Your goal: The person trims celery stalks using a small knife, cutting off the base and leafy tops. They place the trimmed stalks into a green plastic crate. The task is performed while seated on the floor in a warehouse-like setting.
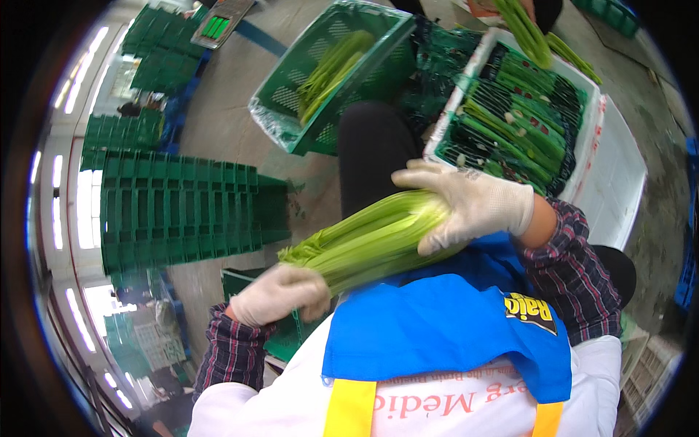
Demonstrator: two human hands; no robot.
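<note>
A pale green bunch of celery (pixel 375 237) lies slantwise across my lap, its base to the right. My right hand (pixel 473 207), in a whitish glove, holds that base with thumb and fingers on either side. At the stalks' left end is my gloved left hand (pixel 280 295), its fingers curled closed and slightly smeared by motion. Whether it grips the stalks or something small is hidden. Beyond my right hand stands a white foam box (pixel 444 120) packed with celery under dark netting (pixel 520 120).
A green basket (pixel 273 95) ahead holds loose celery (pixel 331 76). Tall stacks of green crates (pixel 178 207) stand on the left. Another person's hand (pixel 542 11) is at the far right, near more celery (pixel 528 36). A white foam lid (pixel 619 167) leans beside the box.
</note>
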